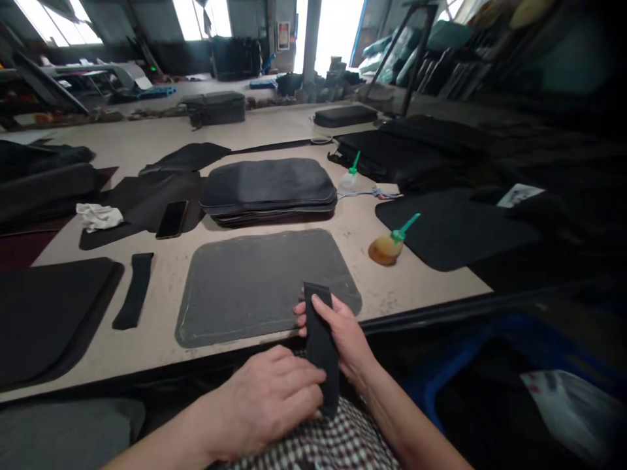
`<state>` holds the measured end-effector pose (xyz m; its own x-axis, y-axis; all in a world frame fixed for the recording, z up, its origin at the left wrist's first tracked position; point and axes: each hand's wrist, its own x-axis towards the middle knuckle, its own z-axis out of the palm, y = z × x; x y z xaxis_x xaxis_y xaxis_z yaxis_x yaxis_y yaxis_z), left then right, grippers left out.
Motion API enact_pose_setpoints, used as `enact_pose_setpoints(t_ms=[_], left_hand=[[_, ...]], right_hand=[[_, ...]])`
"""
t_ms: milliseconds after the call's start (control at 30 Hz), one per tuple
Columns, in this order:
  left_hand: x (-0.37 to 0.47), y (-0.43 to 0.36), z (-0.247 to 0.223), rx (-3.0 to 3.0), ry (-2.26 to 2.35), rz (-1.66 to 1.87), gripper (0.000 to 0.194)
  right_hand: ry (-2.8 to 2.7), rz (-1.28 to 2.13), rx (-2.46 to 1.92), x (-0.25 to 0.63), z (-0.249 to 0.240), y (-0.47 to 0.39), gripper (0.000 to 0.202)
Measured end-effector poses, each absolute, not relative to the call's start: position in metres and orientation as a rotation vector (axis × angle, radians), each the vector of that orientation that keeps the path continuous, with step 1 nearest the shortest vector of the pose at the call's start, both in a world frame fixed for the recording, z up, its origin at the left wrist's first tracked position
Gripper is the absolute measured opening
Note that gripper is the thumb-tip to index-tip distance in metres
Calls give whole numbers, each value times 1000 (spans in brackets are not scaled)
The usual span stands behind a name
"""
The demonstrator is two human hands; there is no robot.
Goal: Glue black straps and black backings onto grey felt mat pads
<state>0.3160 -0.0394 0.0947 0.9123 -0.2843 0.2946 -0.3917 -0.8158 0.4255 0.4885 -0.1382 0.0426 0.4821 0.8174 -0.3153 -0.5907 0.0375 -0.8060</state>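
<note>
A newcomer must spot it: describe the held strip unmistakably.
Find the pale table, then the grey sheet at its near edge. There the right hand grips the black strip near its top, the left hand lower down. Unlike the other strip, lying on the table, it is held.

Brt windows (pixel 189 19), dk bk wall (pixel 249 18)

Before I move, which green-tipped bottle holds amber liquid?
The nearer bottle, right of the grey panel; the farther bottle, beside the stacked dark panels, looks whitish.
</note>
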Motion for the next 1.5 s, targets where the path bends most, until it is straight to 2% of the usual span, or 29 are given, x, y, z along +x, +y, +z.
enact_pose_setpoints(t_ms=[67,233,333,433,600,767,967,1500], left_hand=[[319,-28,102,2381,-338,202,28],[345,11,103,1802,577,95,37],[370,24,89,1473,623,-58,49],[395,30,76,1279,614,-74,43],[433,54,64,1581,609,-39,33],[476,97,52,2371,533,249,19],[518,126,32,2911,440,404,21],[547,151,4,3153,474,462,16]], right_hand=[[-325,1102,-1074,494,42,-143,39],[-555,1235,-1050,500,46,-150,46],[-639,1309,-1078,503,47,-150,63],[-657,1311,-1179,507,43,-150,75],[-594,1228,-1344,517,32,-163,76],[-620,988,-1587,525,24,-182,67],[-556,949,-1549,531,16,-174,61],[-616,876,-1620,550,10,-152,42]])
